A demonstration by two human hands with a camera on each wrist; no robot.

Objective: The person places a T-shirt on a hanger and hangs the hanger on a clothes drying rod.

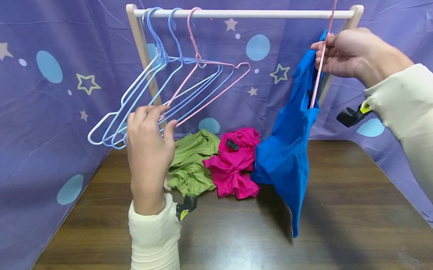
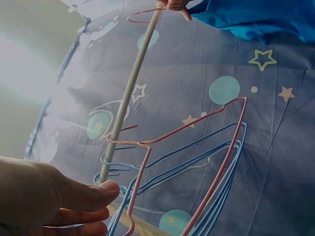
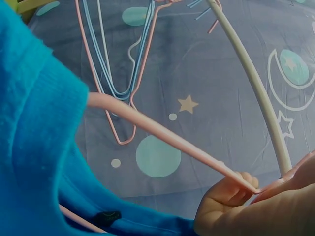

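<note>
My right hand point(image 1: 354, 54) pinches a pink hanger point(image 3: 167, 136) near its neck, at the right end of the rack. A blue garment point(image 1: 289, 148) hangs from that hanger, its neckline around the hanger in the right wrist view; the lower part drops toward the table. On the left, my left hand point(image 1: 147, 138) is raised beside the hangers on the rail, fingers loosely bent and thumb apart. Nearest to it hangs an empty pink hanger point(image 2: 187, 125). In the left wrist view nothing shows between that thumb and the fingers.
The rack's white rail point(image 1: 254, 14) runs across the back on wooden posts. Several blue hangers point(image 1: 178, 44) and a white one hang at its left. A crumpled green garment point(image 1: 194, 164) and a magenta garment point(image 1: 236, 162) lie on the wooden table point(image 1: 228, 239), before a purple patterned cloth.
</note>
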